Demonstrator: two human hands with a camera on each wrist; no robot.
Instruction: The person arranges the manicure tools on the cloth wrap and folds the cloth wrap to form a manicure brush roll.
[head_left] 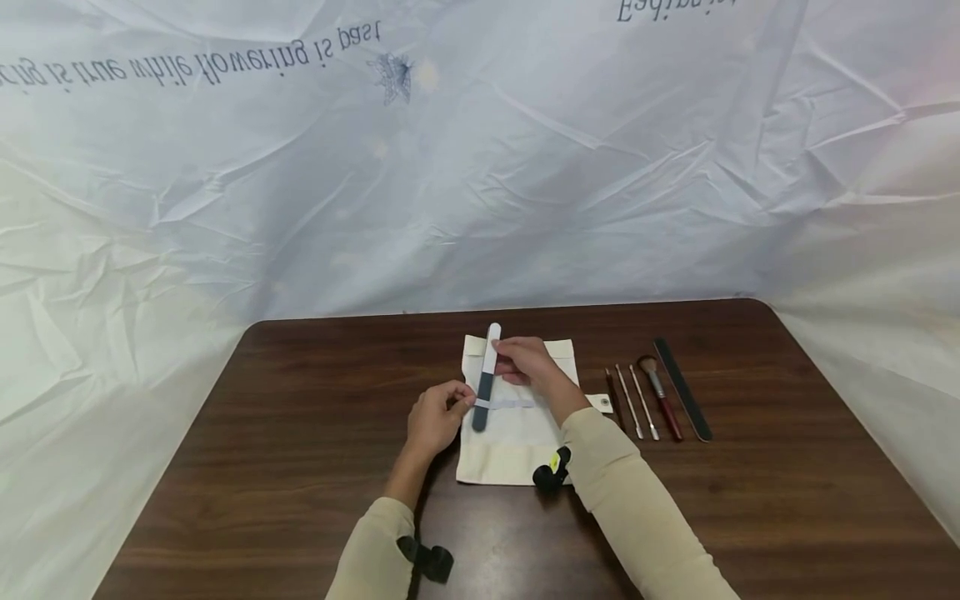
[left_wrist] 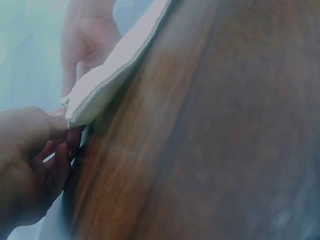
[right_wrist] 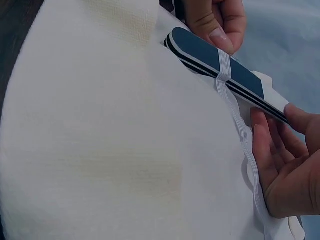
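Observation:
A nail buffer (head_left: 486, 385), dark grey-blue at one end and white at the other, lies on an unfolded cream cloth case (head_left: 510, 458). One white elastic loop (right_wrist: 224, 66) of the case passes around the buffer's dark part. My right hand (head_left: 527, 362) holds the buffer by its white end, thumb on the edge, as the right wrist view (right_wrist: 295, 160) shows. At the case's left edge, beside the loop, my left hand (head_left: 437, 417) pinches the cloth (left_wrist: 95, 97) between thumb and fingers. Some left fingers are hidden under the cloth.
Right of the case lie a thin dark stick (head_left: 615, 398), two slim metal tools (head_left: 629, 402) (head_left: 644, 402), a brush with a red handle (head_left: 662, 400) and a long black nail file (head_left: 682, 390). A snap tab (head_left: 600, 403) sticks out from the case on the brown table (head_left: 300, 467).

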